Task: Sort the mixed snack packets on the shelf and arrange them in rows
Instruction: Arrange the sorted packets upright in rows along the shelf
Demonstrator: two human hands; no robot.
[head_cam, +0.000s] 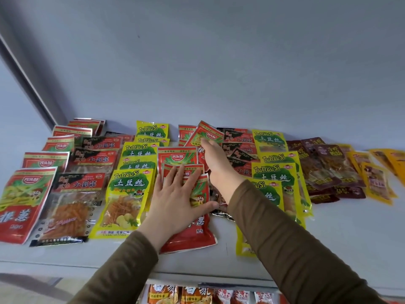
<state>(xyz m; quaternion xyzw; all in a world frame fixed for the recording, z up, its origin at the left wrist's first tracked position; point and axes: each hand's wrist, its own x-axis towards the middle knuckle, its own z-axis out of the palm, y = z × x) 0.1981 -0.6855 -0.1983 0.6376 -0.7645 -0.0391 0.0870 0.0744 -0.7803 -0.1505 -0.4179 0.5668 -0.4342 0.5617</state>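
The yellow packets [126, 195] read "TuDouSi" over "土豆丝", with a small "NEW" mark and "TIANQINFOODS" along the bottom edge. Just left of them, the black-and-red packets [74, 194] read "小面筋". The red packets [20, 205] at the far left carry "光头娃" and large "根葱". Print on the brown packets [324, 167], right of the yellow ones, is too blurred to read.

Red packets [25, 194] with green-and-yellow artwork fill my far-left row, beside clear packets [72, 207] banded black and red showing orange strips. Yellow packets [129, 194] carry green panels with white lettering. Dark maroon packets [326, 170] and orange-yellow packets [377, 183] lie at right on the pale grey shelf [339, 244]. My sleeves [291, 244] are olive-brown.
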